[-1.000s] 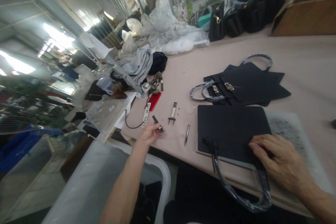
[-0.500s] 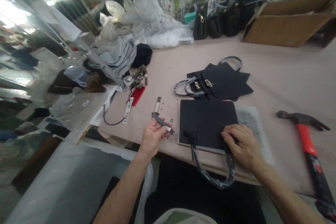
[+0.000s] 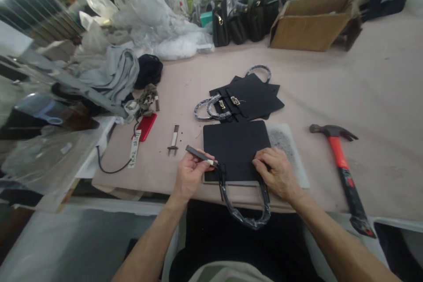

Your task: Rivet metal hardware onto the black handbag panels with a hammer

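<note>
A flat black bag panel [image 3: 235,147] lies on a grey cutting slab [image 3: 287,145] at the near edge of the pink table. Its plastic-wrapped handle [image 3: 244,211] hangs over the edge. My left hand [image 3: 190,174] pinches a thin dark metal tool [image 3: 200,155], whose tip sits at the panel's lower left corner by the handle's root. My right hand [image 3: 276,172] rests fingers-down on the panel's lower right corner, pressing it.
A stack of black bag panels with wrapped handles [image 3: 243,97] lies just behind. A red-handled hammer [image 3: 340,163] lies to the right. A small metal punch [image 3: 173,139], a red phone [image 3: 145,127] and a tag [image 3: 135,152] lie to the left. Cardboard box [image 3: 312,22] and bags stand behind.
My left hand picked the thin tool off the table and carried it right to the panel's corner. The view swung right, bringing the hammer in.
</note>
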Tool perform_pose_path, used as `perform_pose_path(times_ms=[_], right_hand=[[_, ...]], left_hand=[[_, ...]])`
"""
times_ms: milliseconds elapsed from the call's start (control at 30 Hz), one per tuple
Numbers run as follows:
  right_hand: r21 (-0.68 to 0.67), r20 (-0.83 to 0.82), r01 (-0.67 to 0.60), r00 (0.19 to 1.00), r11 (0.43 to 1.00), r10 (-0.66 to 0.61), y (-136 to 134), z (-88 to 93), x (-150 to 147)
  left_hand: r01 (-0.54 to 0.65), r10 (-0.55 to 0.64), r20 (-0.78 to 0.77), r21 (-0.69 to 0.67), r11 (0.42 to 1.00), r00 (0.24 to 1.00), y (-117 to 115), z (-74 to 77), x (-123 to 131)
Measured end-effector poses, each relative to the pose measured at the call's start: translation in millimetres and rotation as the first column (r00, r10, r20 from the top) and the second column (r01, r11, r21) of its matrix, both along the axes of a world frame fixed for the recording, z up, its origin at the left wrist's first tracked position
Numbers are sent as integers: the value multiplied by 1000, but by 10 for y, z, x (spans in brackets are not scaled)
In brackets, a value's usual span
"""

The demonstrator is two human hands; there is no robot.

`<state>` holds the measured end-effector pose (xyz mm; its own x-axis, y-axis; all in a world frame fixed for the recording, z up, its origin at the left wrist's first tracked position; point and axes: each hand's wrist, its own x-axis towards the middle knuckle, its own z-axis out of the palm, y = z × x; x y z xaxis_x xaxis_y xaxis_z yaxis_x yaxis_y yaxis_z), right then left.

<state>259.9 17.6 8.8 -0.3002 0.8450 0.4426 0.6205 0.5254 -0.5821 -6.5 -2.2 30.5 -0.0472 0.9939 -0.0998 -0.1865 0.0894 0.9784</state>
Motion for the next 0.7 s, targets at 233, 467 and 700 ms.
perform_pose_path(times_ms=[233, 467, 700], right_hand=[[9, -27, -8, 1000, 1000, 8, -5, 14, 1], [-2, -30, -3, 1000, 1000, 3, 1, -1, 8], [0, -45, 4, 999, 1000, -3, 5, -4, 5]], left_hand=[[134, -77, -296, 174, 976, 952, 59, -92, 219], [205, -99, -400, 232, 951, 911, 44, -169, 302], [243, -18, -561, 329, 913, 828, 43, -128, 313]])
